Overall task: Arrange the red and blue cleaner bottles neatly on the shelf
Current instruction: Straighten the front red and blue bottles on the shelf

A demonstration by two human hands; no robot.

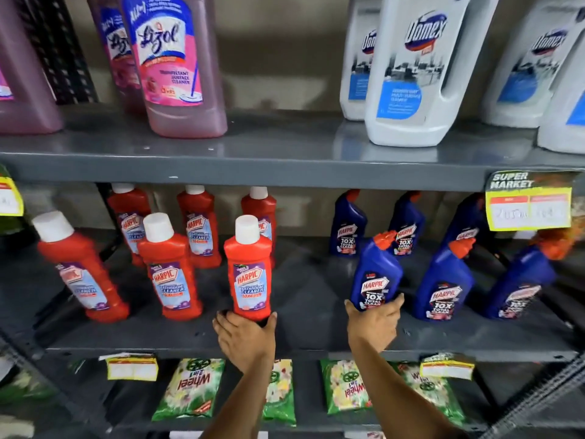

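On grey metal shelf (304,340) | left hand (245,335) grips glossy red bottle (250,274) | right hand (373,321) grips blue bottle (375,277)

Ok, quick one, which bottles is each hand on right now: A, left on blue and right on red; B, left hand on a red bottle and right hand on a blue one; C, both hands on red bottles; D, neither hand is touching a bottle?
B: the left hand cups the base of a red bottle, and the right hand grips the bottom of a blue bottle.
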